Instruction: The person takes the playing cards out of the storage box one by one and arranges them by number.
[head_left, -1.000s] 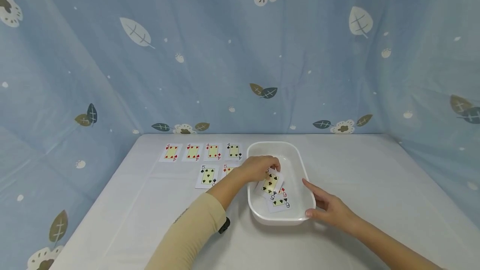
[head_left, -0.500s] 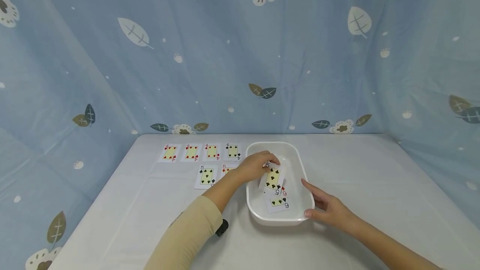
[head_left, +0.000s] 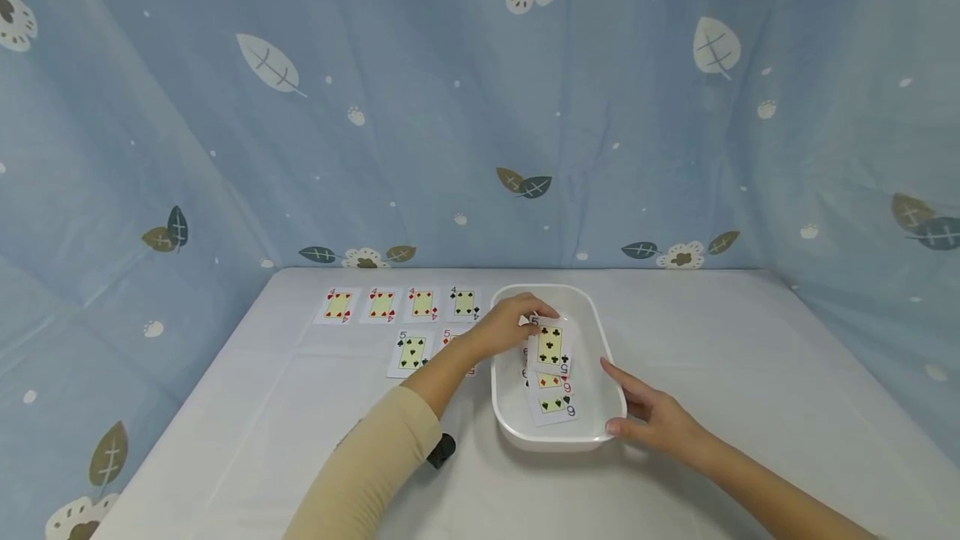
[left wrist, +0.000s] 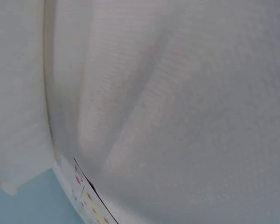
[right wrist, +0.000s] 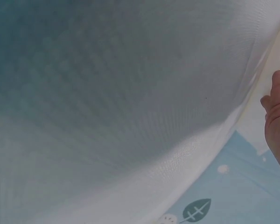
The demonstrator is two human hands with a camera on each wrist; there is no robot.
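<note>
My left hand (head_left: 517, 322) pinches a five of clubs (head_left: 551, 348) by its upper left edge, over the white plastic tub (head_left: 497, 394). Beneath that card in the tub lie a six of spades (head_left: 555, 408) and a red-diamond six (head_left: 550, 382), partly covered; edges of other cards peek out at their left. My right hand (head_left: 656, 417) holds the tub's near right corner, thumb at the front rim and index finger along the right side. In the right wrist view, the right hand's fingers (right wrist: 279, 88) show against white.
Four-pip cards lie in a back row left of the tub, among them a four of clubs (head_left: 465, 304). In front are a black five (head_left: 412, 353) and a red five (head_left: 452, 335), partly behind my left arm. A blue patterned curtain (head_left: 420, 148) backs the white table (head_left: 300, 440).
My left hand has lifted the five of clubs slightly up and to the right, straightening it and uncovering more of the red six. My right hand stays on the tub.
</note>
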